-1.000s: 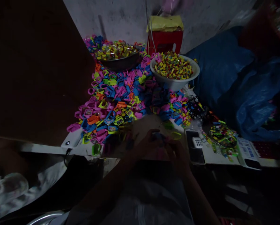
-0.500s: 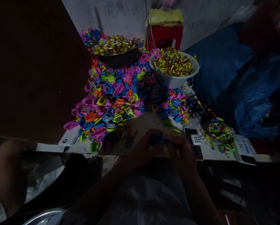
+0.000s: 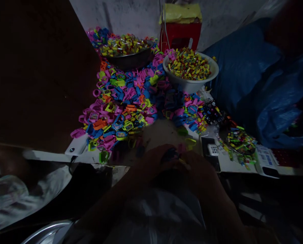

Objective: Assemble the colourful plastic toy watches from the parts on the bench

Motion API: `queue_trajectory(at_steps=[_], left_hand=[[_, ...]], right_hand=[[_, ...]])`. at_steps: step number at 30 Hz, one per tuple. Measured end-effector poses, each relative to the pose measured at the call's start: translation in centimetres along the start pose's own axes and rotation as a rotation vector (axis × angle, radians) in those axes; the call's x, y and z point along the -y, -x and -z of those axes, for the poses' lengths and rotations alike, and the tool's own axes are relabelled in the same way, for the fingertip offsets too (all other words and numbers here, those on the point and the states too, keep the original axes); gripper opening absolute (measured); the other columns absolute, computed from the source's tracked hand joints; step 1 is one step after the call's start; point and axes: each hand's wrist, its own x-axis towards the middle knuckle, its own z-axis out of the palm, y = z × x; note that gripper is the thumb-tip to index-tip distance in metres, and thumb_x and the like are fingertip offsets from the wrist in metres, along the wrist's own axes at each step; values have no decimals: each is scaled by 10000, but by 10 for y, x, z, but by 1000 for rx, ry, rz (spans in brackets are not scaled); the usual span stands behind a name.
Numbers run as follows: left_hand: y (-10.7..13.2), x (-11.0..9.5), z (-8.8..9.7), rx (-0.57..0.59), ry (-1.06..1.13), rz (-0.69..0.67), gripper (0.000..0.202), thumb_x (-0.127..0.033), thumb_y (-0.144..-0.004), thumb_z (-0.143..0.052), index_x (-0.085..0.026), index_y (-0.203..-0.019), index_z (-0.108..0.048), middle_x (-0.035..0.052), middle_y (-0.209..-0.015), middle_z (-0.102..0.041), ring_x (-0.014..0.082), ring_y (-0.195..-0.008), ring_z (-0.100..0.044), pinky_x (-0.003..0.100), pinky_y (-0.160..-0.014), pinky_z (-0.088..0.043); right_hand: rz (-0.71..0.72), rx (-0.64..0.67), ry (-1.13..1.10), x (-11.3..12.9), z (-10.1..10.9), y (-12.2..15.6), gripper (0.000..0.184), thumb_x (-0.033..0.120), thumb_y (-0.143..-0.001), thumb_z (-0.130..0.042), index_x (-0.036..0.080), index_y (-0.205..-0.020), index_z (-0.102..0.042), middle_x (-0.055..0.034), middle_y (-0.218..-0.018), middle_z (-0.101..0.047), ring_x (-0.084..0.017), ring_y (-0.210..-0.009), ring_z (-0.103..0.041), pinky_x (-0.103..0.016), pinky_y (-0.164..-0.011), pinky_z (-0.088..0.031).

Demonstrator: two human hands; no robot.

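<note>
Low at the middle of the table's front edge, my left hand [image 3: 153, 159] is closed around a dark blue plastic toy watch [image 3: 169, 155]. My right hand [image 3: 198, 166] meets it from the right, fingers bent together on a small yellow piece [image 3: 184, 164] by the watch. Deep shadow hides the fingertips and whether the two parts touch. Just beyond my hands lie a yellow-green plastic band [image 3: 190, 143] and a dark green piece [image 3: 182, 130]. A large heap of pink, blue, orange and yellow toy watches [image 3: 118, 122] spreads to the left and back.
A dark metal bowl [image 3: 131, 61] and a white basin [image 3: 189, 84] hold small yellow-and-red pieces. Behind them stands a red stool [image 3: 180, 34]. Blue plastic sacks [image 3: 240, 67] fill the right. A brown panel [image 3: 39, 74] blocks the left, with another person's arm [image 3: 6, 161] below it.
My right hand has turned and lowered toward the blue toy watch, its fingers now closer to my left hand. The other person's arm at the left has shifted. The view has tilted slightly.
</note>
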Motion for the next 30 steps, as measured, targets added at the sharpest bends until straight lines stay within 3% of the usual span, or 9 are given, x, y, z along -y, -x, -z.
queue_trajectory(at_steps=[4,8,12,15,17,19,22,26,30], left_hand=[[-3,10,1,136,-20,17,348,-479,-852,-577,-226,-1086,-627,35,-1041,-701,221,-959,-650,287,-804,-469],[-4,13,6,164,-85,32,363,-521,-852,-555,-233,-1044,-661,33,-991,-714,225,-900,-658,279,-764,-460],[-7,19,34,-66,-220,53,374,-481,-825,-606,-231,-1101,-636,53,-995,-703,234,-904,-644,304,-807,-460],[-12,33,79,-382,-350,76,404,-463,-855,-568,-217,-1176,-578,64,-1083,-669,233,-961,-620,336,-872,-453],[-15,46,115,-587,-543,105,423,-485,-844,-572,-197,-1154,-590,90,-1094,-651,269,-1024,-587,397,-941,-413],[-18,62,148,-769,-719,178,442,-490,-847,-564,-193,-1174,-583,125,-1208,-594,330,-1190,-480,484,-1039,-302],[-23,88,179,-848,-796,353,478,-503,-848,-548,-150,-1169,-581,185,-1270,-541,383,-1255,-401,550,-1060,-229],[-26,101,177,-859,-767,413,590,-510,-861,-521,-141,-1319,-475,207,-1386,-454,384,-1306,-351,576,-1072,-201],[-34,79,126,-914,-703,236,587,-453,-885,-498,-170,-1391,-403,177,-1510,-297,365,-1400,-201,582,-1115,-97]], right_hand=[[-4,168,163,-2,-11,3,213,350,-921,-462,214,-877,-620,-58,-732,-679,-203,-613,-606,-279,-525,-338],[50,220,77,-13,-31,-2,239,394,-911,-481,216,-838,-623,-46,-707,-675,-196,-619,-606,-271,-531,-326],[-123,105,70,-64,-34,-27,350,508,-844,-565,200,-998,-625,-80,-942,-686,-232,-842,-623,-306,-683,-433],[-410,9,324,-122,-30,-48,429,435,-942,-397,145,-1209,-569,-161,-1139,-638,-291,-1041,-579,-378,-834,-424],[-562,140,443,-154,-32,-59,438,401,-952,-365,184,-1300,-520,-168,-1199,-614,-308,-1073,-575,-401,-846,-419],[-596,206,464,-172,-37,-68,438,407,-942,-380,219,-1317,-508,-153,-1184,-628,-306,-1042,-601,-400,-824,-430],[-591,228,480,-177,-47,-77,443,416,-940,-372,192,-1291,-524,-163,-1174,-632,-307,-1036,-612,-407,-818,-435],[-569,282,520,-170,-51,-87,446,414,-938,-373,150,-1252,-548,-199,-1201,-613,-321,-1051,-611,-422,-825,-436],[-559,381,544,-169,-48,-94,445,393,-947,-359,136,-1265,-533,-212,-1166,-632,-301,-1045,-625,-393,-815,-447]])
